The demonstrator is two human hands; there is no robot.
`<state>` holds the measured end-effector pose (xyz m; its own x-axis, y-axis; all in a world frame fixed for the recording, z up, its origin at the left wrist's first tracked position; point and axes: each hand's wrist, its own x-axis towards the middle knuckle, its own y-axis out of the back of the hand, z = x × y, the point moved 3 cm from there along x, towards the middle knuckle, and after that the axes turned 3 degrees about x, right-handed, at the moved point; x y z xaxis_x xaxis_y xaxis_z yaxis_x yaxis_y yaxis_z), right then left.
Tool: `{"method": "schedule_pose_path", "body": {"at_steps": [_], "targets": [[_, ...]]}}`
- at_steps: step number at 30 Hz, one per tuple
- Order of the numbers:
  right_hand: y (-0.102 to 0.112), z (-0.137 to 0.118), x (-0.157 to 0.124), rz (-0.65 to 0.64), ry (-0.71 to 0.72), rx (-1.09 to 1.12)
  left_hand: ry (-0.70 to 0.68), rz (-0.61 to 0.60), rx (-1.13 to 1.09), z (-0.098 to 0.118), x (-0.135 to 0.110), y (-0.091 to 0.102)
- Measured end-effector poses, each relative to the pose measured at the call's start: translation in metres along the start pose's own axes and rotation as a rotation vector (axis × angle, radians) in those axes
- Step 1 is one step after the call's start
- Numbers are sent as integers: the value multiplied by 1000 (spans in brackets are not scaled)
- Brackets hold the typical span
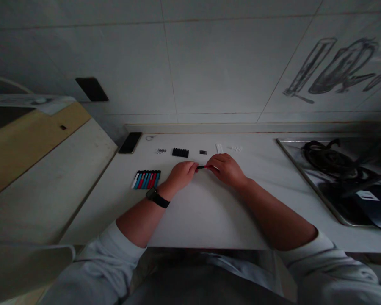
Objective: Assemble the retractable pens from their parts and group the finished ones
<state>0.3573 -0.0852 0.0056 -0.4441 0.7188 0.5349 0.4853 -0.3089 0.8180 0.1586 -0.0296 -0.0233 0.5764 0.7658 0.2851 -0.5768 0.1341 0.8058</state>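
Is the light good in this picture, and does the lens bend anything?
Head view: the light is dim and flat, with faint sheen on the gas stove; the thin red-and-black piece held by the left hand and right hand is too small and soft to identify. Head view: the wide lens stretches the sleeves and slants wall tile lines.

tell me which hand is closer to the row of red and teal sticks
Left. The left hand lies just right of the stick row; the right hand is farther right, beyond it. Both pinch a thin red piece.
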Motion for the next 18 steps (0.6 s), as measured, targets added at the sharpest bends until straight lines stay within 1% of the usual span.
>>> {"method": "schedule_pose_path", "body": {"at_steps": [3, 6, 9, 14, 18], "targets": [[1, 1, 0, 4, -19, 13, -22, 35, -16, 3, 0, 2], [3, 3, 0, 26, -40, 15, -53, 105, -92, 6, -1, 7], [5, 3, 0, 43, -52, 32, -40, 151, -110, 6, -2, 11], [5, 3, 0, 48, -54, 41, -49, 90, -20, 5, -1, 9], [4, 5, 0, 36, -61, 35, -78, 125, -87, 6, -2, 9]]}}
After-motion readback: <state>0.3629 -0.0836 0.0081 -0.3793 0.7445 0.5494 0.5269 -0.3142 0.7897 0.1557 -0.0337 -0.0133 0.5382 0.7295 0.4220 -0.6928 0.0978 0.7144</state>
